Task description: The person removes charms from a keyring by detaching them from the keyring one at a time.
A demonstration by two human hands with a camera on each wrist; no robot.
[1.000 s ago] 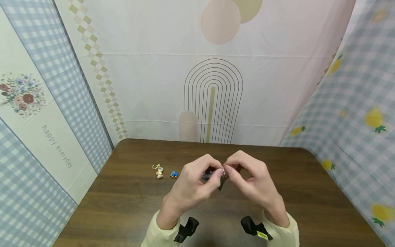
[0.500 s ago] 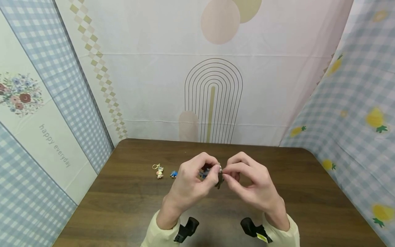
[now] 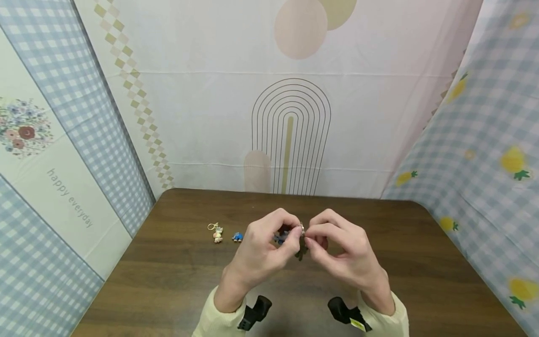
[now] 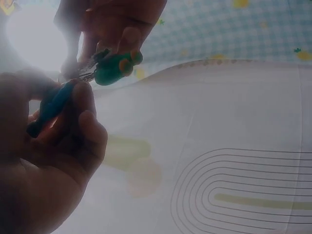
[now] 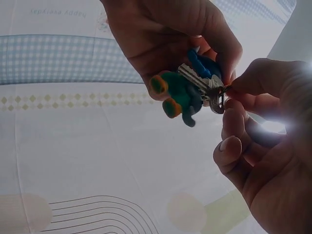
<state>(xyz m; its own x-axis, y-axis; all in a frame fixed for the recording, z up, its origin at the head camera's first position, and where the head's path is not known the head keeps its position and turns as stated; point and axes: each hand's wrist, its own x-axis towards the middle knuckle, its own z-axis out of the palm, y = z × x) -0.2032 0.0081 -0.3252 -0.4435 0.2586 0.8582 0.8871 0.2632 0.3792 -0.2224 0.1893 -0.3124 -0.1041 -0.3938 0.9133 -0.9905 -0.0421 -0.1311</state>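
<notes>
Above the table, my left hand (image 3: 267,241) holds a bunch of keys and small charms by its ring end. A blue figurine charm (image 4: 56,103) lies within its curled fingers. My right hand (image 3: 343,248) faces it, thumb and forefinger pinching the key ring (image 5: 225,91) beside the left fingertips. Silver keys (image 5: 194,76) hang between the hands. A green figurine charm with orange feet (image 5: 174,92) dangles under them, also visible in the left wrist view. Fingers hide part of the ring.
On the brown wooden table (image 3: 177,281), left of my hands, lie a pale figurine keychain with a gold ring (image 3: 217,234) and a small blue figurine (image 3: 237,237). Patterned cloths (image 3: 210,117) hang behind the table and on both sides.
My right fingertips were close against the left ones a second ago, then drew slightly right. The hanging keys and charm shifted a little; both hands otherwise stay in place.
</notes>
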